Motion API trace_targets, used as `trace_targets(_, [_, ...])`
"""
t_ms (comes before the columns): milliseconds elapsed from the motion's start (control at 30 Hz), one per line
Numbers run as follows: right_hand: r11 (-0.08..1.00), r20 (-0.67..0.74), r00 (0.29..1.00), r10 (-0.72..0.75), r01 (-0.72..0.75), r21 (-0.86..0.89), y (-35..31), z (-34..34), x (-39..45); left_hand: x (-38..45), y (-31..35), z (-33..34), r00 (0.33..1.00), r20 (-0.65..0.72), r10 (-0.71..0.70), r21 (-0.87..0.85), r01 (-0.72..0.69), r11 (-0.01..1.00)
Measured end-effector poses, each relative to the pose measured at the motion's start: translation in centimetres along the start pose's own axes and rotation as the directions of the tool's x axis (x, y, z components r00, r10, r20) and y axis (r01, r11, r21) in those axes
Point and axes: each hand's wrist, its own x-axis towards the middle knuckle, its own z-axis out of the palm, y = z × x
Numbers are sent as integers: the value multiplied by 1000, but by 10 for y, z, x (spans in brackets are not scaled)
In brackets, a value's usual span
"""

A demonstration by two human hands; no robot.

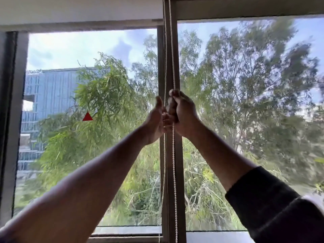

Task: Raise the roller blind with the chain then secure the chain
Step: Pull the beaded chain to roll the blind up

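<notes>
A white bead chain (173, 163) hangs in two strands in front of the dark centre post (171, 58) of the window. My right hand (182, 111) grips the right strand in a fist at mid height. My left hand (156, 121) is beside it, thumb up, its fingers hidden behind the palm near the left strand (164, 165); whether it holds the chain is unclear. The roller blind (78, 9) is rolled high, its pale bottom edge across the top left of the window. A second blind edge (245, 7) is at the top right.
The window frame's left post (10, 120) and the sill (122, 232) bound the glass. Trees and a grey building lie outside. A small red triangle sticker (87, 116) is on the left pane.
</notes>
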Motion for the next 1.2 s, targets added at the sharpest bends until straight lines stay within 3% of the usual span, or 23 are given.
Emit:
trace_targets(233, [953, 32, 994, -104, 109, -281, 32, -23, -28, 30, 67, 39, 993, -115, -31, 43, 36, 998])
trace_targets(467, [873, 100, 985, -142, 173, -457, 28, -49, -36, 31, 55, 57, 992, -124, -19, -122, 4, 993])
trace_targets(633, [921, 100, 993, 65, -21, -390, 37, -65, -37, 29, 24, 44, 988, -151, 5, -144, -27, 989])
trace_targets(867, [965, -73, 994, 86, -101, -240, -2, -35, 6, 14, 4, 36, 981, -179, 77, -172, -108, 979])
trace_targets(1033, [992, -54, 995, 89, -94, -82, -44, 12, 47, -5, -16, 33, 988, -114, 103, -209, -126, 970])
trace_targets(1200, [964, -88, 993, 74, -94, -250, -63, 39, 62, -18, -21, 36, 990, -87, 112, -199, -127, 972])
